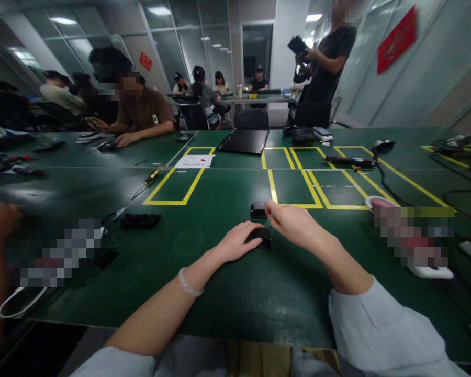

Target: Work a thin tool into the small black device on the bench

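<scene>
My left hand [237,242], with a pale bracelet on its wrist, grips a small black block [264,237] resting on the green table. Just above that block, my right hand [288,219] has its fingers pinched together. A thin dark bit shows beneath its fingertips, but what they hold is too small to make out. Close behind the fingers sits a second small black box [258,209], near or touching the right fingertips. A flat black ribbed part [141,221] lies farther left.
Yellow tape outlines [165,202] mark the green table [220,309]. A screwdriver [151,178], a paper sheet [195,161] and a dark flat panel [244,140] lie ahead. Blurred white-edged items flank both arms. Another person's hand [0,214] is at far left; a seated person [145,107] works opposite.
</scene>
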Action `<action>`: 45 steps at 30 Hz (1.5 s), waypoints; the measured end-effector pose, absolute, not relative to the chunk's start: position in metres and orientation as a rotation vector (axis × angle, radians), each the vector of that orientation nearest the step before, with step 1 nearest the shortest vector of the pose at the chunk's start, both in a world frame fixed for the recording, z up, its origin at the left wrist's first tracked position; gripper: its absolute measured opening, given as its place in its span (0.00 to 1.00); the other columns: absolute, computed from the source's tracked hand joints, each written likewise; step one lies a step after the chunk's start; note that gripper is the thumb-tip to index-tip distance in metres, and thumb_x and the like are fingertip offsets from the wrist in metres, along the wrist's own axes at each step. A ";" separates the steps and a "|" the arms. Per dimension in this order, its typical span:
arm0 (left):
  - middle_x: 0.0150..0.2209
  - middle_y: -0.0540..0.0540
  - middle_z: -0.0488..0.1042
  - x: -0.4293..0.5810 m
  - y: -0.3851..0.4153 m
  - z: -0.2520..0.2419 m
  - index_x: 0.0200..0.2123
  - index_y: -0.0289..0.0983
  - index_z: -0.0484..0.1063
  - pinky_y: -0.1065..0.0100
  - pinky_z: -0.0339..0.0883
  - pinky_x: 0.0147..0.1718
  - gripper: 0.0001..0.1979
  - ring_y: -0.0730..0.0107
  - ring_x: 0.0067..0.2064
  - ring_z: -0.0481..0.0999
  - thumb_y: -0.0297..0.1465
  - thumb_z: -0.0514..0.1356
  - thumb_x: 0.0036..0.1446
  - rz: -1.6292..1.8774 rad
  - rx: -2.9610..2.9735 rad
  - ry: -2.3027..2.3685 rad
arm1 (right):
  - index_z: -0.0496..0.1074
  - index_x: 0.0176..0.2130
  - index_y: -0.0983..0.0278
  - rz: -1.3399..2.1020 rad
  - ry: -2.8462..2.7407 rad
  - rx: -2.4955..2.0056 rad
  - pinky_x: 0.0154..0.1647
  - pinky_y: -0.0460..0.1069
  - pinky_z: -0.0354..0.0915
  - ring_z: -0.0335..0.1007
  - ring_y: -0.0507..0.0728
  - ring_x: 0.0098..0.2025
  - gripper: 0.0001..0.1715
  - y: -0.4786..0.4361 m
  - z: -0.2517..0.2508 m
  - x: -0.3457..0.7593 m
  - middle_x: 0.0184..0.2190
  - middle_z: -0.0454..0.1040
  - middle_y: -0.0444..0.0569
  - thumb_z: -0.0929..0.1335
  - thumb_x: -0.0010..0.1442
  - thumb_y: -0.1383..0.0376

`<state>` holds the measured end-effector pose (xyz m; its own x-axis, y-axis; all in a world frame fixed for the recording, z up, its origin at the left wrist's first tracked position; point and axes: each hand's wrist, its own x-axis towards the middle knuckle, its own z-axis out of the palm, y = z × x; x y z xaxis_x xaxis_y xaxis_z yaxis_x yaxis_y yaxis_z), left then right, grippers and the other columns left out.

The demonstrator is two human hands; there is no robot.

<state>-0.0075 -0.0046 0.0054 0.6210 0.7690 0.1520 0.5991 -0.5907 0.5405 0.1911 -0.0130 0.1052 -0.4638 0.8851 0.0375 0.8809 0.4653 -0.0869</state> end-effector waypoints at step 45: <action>0.50 0.44 0.70 -0.007 -0.007 0.006 0.55 0.42 0.64 0.58 0.64 0.51 0.18 0.59 0.50 0.70 0.39 0.53 0.64 0.529 2.392 1.081 | 0.62 0.46 0.62 0.018 -2.645 -1.600 0.25 0.48 0.47 0.73 0.57 0.32 0.13 -0.012 0.104 0.193 0.33 0.77 0.49 0.54 0.68 0.62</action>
